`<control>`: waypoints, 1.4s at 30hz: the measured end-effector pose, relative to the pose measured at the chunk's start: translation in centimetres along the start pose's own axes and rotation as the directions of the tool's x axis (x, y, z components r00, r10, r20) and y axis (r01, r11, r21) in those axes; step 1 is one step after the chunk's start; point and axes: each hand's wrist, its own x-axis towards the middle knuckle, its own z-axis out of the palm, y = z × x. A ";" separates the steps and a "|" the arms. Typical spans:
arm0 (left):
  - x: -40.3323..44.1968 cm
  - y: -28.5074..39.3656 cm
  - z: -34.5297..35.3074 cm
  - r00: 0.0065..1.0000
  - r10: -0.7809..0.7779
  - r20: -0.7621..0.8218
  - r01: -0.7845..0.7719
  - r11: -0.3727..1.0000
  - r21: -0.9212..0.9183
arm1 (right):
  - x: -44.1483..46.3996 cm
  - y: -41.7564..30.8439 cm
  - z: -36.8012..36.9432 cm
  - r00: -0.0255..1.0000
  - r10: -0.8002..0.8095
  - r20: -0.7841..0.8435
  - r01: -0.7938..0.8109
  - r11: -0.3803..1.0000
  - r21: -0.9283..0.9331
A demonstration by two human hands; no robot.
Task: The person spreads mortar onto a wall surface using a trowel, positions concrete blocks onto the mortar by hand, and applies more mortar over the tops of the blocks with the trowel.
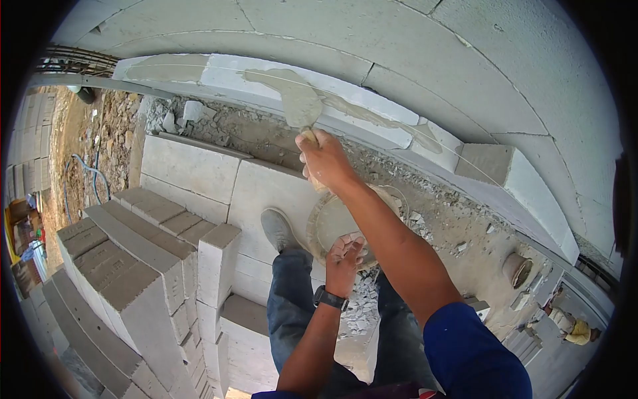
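My right hand (321,158) grips the handle of a trowel (299,105). Its blade lies against the top of a low course of white blocks (232,74), where grey mortar (359,112) is spread in a long uneven strip. A thin string runs along that course. Below my right forearm stands a round bucket (312,223) with wet grey mortar in it. Over the bucket's near side is my left hand (346,256), its dusty fingers curled in loosely; nothing shows in them. A watch (331,298) is on the left wrist.
Stacked blocks (133,266) fill the left side. A block wall (458,66) rises beyond the course. Rubble (362,299) lies by my feet, and a small bucket (517,269) lies to the right. Another person (577,329) is at far right. A blue hose (93,171) lies far left.
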 end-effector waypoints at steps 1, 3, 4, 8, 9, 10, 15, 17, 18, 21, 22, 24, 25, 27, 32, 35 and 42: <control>0.1 -0.1 0.0 1.000 -0.006 -0.009 0.006 1.000 0.023 | -1.3 0.7 -1.2 0.999 0.025 -0.020 -0.025 1.000 0.014; 0.1 -0.2 0.3 0.999 -0.014 -0.029 0.015 0.999 0.029 | -3.8 2.5 -3.6 0.997 0.047 -0.069 -0.043 0.997 0.057; 0.1 -0.5 0.4 0.999 -0.021 -0.042 0.022 0.999 0.033 | -5.0 3.4 -4.6 0.994 0.046 -0.099 -0.037 0.996 0.085; 0.3 -1.9 0.3 0.999 0.041 -0.007 -0.040 0.996 0.084 | -8.8 4.5 -5.8 0.980 0.142 -0.140 -0.089 0.940 0.330; 0.4 -1.9 0.3 0.998 0.063 0.005 -0.063 0.991 0.119 | -9.0 5.0 -5.3 0.980 0.149 -0.132 -0.084 0.909 0.409; 0.4 -2.0 0.3 0.996 0.085 0.018 -0.087 0.984 0.155 | -8.7 5.4 -4.9 0.980 0.156 -0.124 -0.077 0.871 0.485; 1.1 -5.5 -2.3 0.976 0.217 0.021 -0.172 0.708 0.685 | -4.6 6.4 1.4 0.991 0.125 -0.053 -0.056 0.734 0.677; 0.9 -5.4 -3.4 0.977 0.211 0.016 -0.158 0.680 0.715 | -2.7 5.4 4.4 0.993 0.115 -0.017 -0.069 0.701 0.710; 0.7 -5.4 -3.7 0.978 0.206 0.015 -0.152 0.669 0.728 | -1.7 4.7 5.9 0.994 0.111 -0.001 -0.076 0.686 0.724; 1.8 -9.1 -4.5 0.987 0.161 -0.003 -0.107 0.674 0.731 | 1.5 2.9 10.1 0.995 0.093 0.029 -0.084 0.672 0.736; 2.3 -10.7 -4.9 0.981 0.195 0.001 -0.135 0.680 0.721 | 2.6 2.4 11.2 0.996 0.079 0.039 -0.083 0.683 0.726; 2.8 -11.6 -5.1 0.974 0.227 0.005 -0.162 0.679 0.716 | 4.6 1.4 13.2 0.997 0.050 0.062 -0.079 0.702 0.707; 2.9 -11.0 -5.1 0.971 0.237 0.012 -0.171 0.667 0.725 | 5.5 1.0 14.0 0.997 0.042 0.058 -0.071 0.721 0.690; 2.5 -10.0 -5.0 0.967 0.252 0.032 -0.190 0.637 0.747 | 6.7 0.7 15.2 0.998 0.032 0.053 -0.058 0.754 0.654; 0.6 -6.8 -4.1 0.950 0.297 0.097 -0.249 0.533 0.809 | 7.3 2.6 16.1 1.000 0.005 -0.026 0.010 0.841 0.541; -0.6 -4.8 -3.1 0.942 0.302 0.148 -0.282 0.470 0.837 | 5.1 4.8 15.7 0.998 0.019 0.052 -0.042 0.878 0.477; -0.8 -2.3 -1.9 0.960 0.161 0.229 -0.279 0.463 0.841 | 0.8 4.0 11.8 0.992 0.003 0.127 -0.042 0.952 0.305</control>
